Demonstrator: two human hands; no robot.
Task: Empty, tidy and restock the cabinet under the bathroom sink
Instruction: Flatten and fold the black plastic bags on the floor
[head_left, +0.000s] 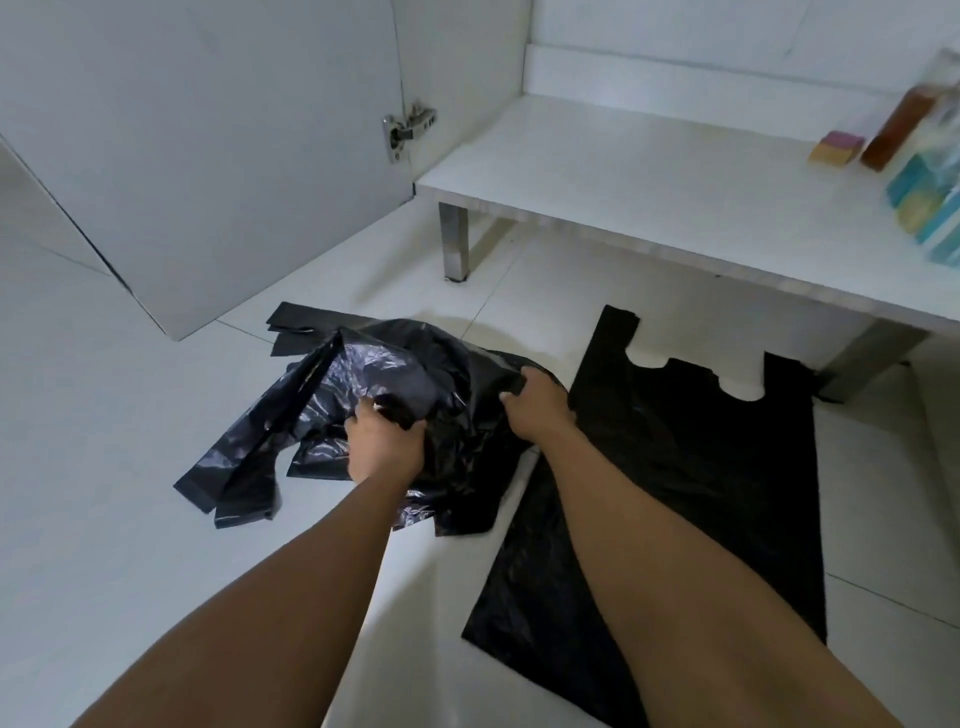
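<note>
Left hand (384, 447) and right hand (540, 410) are both clutching the crumpled shiny black plastic bag (400, 369) on the white tiled floor (104, 467), fingers curled into it, beside a flat black plastic bag (701, 467), while the white cabinet shelf (623, 171) is sitting mostly unstocked, so roughly halfway I'm guessing.

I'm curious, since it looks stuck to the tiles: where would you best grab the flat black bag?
By the handle strips at its far end, near the cabinet. The flat bag lies spread smooth, so its middle offers nothing to pinch, while the strips end in free edges. Probably reach from above, fingers sliding under from the far side.
</note>
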